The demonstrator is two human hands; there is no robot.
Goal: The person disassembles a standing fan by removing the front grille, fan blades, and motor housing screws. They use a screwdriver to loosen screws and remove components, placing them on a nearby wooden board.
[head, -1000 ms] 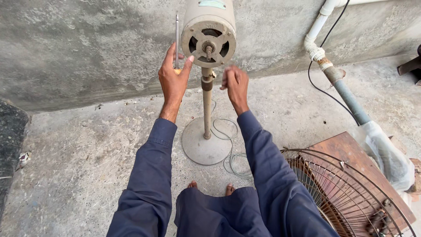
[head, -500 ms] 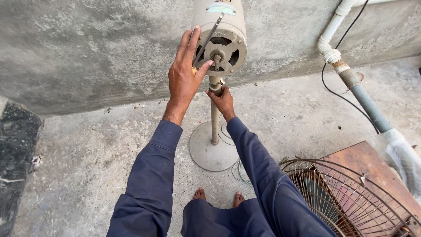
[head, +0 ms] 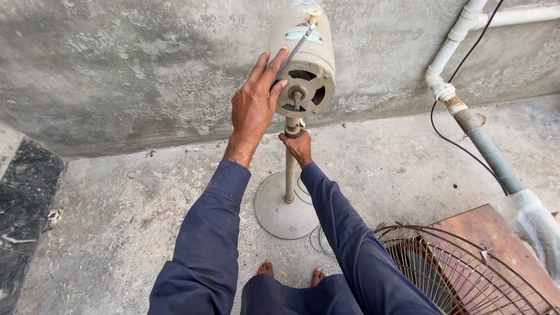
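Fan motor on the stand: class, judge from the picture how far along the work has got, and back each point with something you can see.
Done: the wire guard is off and lies on the floor, and the motor has no blades on its shaft. In hand: the left hand holds a thin tool against the motor, while the right hand grips the pole beneath it. Left: the motor housing looks closed and sits on the stand.

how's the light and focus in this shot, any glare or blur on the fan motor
Head view: soft, even daylight, only faint shadows on the concrete; no glare on the fan motor; left hand and right hand are sharp; the wire guard is cropped at the frame edge.
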